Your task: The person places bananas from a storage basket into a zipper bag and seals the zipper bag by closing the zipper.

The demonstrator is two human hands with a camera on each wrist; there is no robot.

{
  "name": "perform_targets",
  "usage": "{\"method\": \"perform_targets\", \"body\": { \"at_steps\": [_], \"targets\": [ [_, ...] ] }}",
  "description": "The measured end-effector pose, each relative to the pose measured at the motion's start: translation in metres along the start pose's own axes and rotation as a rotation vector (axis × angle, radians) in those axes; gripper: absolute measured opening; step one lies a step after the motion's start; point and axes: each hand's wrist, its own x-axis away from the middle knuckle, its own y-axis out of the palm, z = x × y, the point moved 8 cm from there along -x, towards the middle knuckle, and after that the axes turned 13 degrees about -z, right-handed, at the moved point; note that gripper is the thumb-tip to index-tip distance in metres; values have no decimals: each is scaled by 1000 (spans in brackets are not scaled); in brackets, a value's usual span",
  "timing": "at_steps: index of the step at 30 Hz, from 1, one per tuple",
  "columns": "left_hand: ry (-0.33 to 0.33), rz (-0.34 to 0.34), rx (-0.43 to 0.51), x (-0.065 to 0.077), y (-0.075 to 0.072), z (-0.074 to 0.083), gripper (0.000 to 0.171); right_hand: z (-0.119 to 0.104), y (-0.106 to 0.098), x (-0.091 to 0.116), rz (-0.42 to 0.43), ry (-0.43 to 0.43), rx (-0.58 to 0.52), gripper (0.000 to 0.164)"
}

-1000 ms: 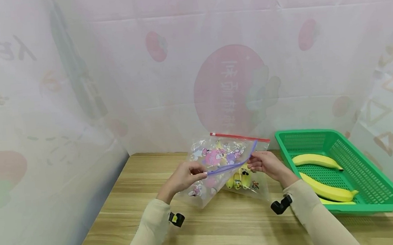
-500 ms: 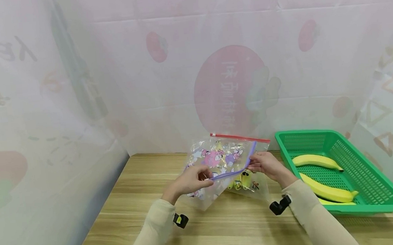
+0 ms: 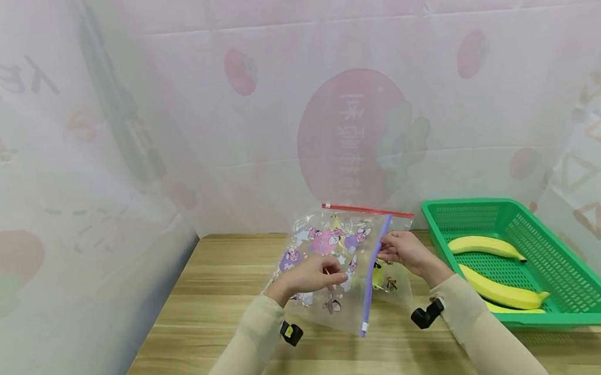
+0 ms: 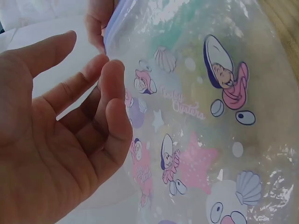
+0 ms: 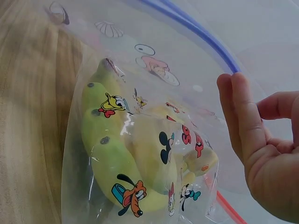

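A clear zip bag [image 3: 331, 239] with pink and purple cartoon prints hangs from my right hand [image 3: 410, 254], which pinches its purple zip strip [image 3: 373, 273] near the upper end. The strip slants down toward me, a white slider [image 3: 365, 326] at its lower end. My left hand [image 3: 311, 276] hovers before the bag's printed face, fingers loosely bent and holding nothing. Behind lies a second zip bag with a red strip [image 3: 368, 208], partly covered by the first. Through its printed film, bananas [image 5: 110, 154] show in the right wrist view.
At the right stands a green perforated basket [image 3: 576, 260] holding several bananas [image 3: 499, 289]. The wooden table [image 3: 185, 332] meets printed cloth walls [image 3: 255, 144] at the back and sides.
My left hand has let go of the purple strip's left end and moved right. That end has swung down toward me, so the strip now hangs steeply. The right hand has barely moved.
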Motion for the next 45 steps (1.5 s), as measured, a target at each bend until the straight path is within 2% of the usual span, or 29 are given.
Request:
{"method": "perform_targets", "body": {
  "at_steps": [5,12,18,24,29,32,35,38,42,45],
  "targets": [
    [-44,66,-51,-8,5,6,29,-1,1,0,16,-4,-11,27],
    [-60,107,-103,-20,15,18,36,-1,5,-1,29,2,-14,21],
    [-93,121,-114,-21,18,15,30,-1,5,-1,23,8,-3,27],
    [-81,131,-117,-21,18,14,22,-1,6,-1,-1,6,-9,33],
    [-75,145,-129,-22,16,15,9,0,6,-1,-11,13,-9,26],
    [-98,168,-135,-23,15,14,7,0,6,-1,-15,8,-10,20],
    [-102,218,-148,-23,11,15,7,0,5,-1,-11,1,11,21],
    [-93,271,-156,-23,7,17,10,1,7,0,-16,15,86,26],
    [-80,317,-124,-24,4,19,11,5,13,-1,-64,63,187,33],
    [-67,353,-116,-23,2,22,9,10,17,-1,-88,103,223,35]
  ]
}}
